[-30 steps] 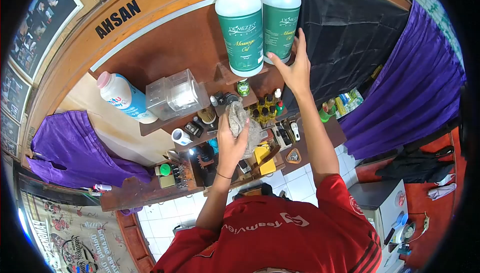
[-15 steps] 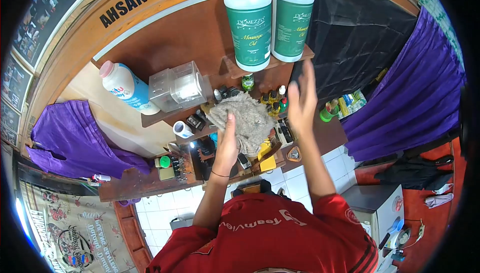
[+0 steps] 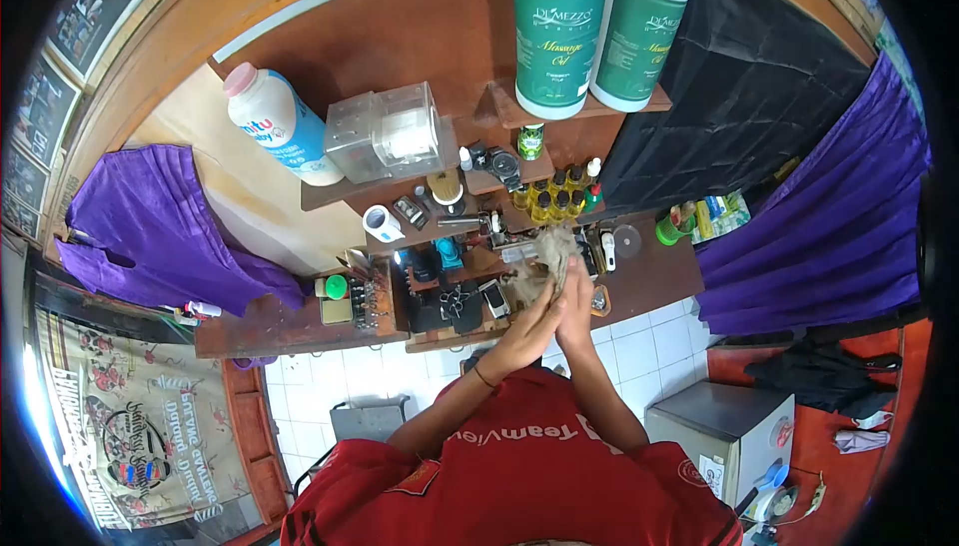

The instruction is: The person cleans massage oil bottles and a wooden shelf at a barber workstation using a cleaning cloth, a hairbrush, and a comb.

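Observation:
My left hand and my right hand are pressed together low in front of me, both gripping a crumpled grey-brown cloth. The cloth sticks up from between my palms, over the cluttered wooden counter. Two big green-and-white massage oil bottles stand on the top shelf, well above my hands. Small yellow bottles line a lower shelf just beyond the cloth.
A white and blue powder bottle and a clear plastic box sit on the left shelf. Purple cloths hang left and right, a black cloth upper right. A grey box stands on the tiled floor.
My right hand came down from the top shelf beside the oil bottles and joined my left hand on the cloth. Both hands dropped lower and the cloth is now bunched between them.

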Motion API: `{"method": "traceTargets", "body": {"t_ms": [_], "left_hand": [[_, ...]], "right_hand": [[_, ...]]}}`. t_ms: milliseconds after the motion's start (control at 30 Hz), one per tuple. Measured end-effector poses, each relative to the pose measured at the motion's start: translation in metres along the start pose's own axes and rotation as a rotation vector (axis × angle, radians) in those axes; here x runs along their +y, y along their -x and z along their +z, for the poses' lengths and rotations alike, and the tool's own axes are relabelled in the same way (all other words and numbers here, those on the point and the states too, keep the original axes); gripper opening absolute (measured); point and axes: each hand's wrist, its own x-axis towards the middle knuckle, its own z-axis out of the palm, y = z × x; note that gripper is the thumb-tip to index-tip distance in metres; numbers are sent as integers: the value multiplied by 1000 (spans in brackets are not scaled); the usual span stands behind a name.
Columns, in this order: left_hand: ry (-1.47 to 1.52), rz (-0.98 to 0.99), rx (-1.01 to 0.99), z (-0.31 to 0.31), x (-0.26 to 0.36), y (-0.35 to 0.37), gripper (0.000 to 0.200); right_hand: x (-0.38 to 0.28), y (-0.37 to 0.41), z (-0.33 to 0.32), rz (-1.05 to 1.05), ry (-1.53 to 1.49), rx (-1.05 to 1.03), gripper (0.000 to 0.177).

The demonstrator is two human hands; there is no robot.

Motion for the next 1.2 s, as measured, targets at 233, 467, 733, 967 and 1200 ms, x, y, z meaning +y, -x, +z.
{"method": "traceTargets", "body": {"t_ms": [233, 467, 733, 967, 1200], "left_hand": [[-76, 46, -36, -22, -12, 21, 31], [65, 232, 220, -40, 7, 29, 50], [514, 45, 648, -67, -1, 67, 30], [947, 74, 739, -89, -8, 110, 47], [1080, 163, 757, -113, -25, 142, 51]], "right_hand": [[8, -2, 1, 51, -52, 115, 39], [-30, -10, 41, 124, -111, -340, 59], [-40, -6, 73, -327, 374, -593, 42], [-78, -41, 103, -603, 444, -390, 58], [-116, -87, 146, -921, 532, -132, 84]]}}
